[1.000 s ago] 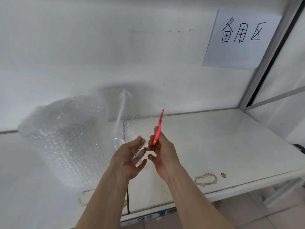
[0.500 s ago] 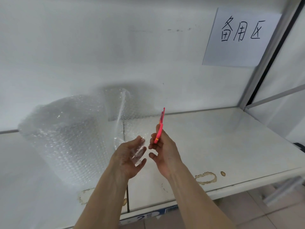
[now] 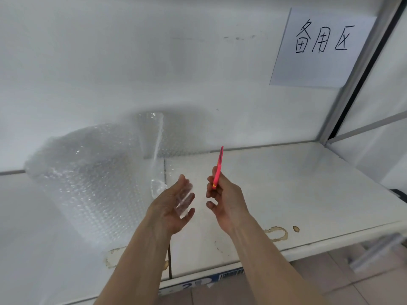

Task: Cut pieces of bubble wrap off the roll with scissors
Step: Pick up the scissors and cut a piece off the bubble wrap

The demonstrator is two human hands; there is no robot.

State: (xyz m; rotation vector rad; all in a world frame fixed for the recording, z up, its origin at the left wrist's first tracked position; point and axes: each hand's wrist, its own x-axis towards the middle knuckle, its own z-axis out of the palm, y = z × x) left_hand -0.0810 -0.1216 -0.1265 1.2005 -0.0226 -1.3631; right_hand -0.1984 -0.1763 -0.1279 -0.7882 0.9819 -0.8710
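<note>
A big roll of clear bubble wrap (image 3: 88, 179) lies on the white shelf (image 3: 286, 190) at the left, its loose sheet (image 3: 158, 137) rising at the roll's right end. My left hand (image 3: 174, 208) is palm up just right of the roll, with a small clear piece of bubble wrap (image 3: 184, 199) lying against its fingers. My right hand (image 3: 224, 199) holds pink scissors (image 3: 218, 167) upright, tips pointing up and away, blades together. The two hands are a short gap apart.
A paper sign with handwritten characters (image 3: 321, 47) is stuck on the back wall at the upper right. A metal upright (image 3: 356, 71) bounds the shelf on the right. Brown ring stains (image 3: 276, 233) mark the shelf near its front edge; tiled floor shows below.
My right hand with the scissors has drifted slightly right and away from my left hand. The roll has stayed where it was.
</note>
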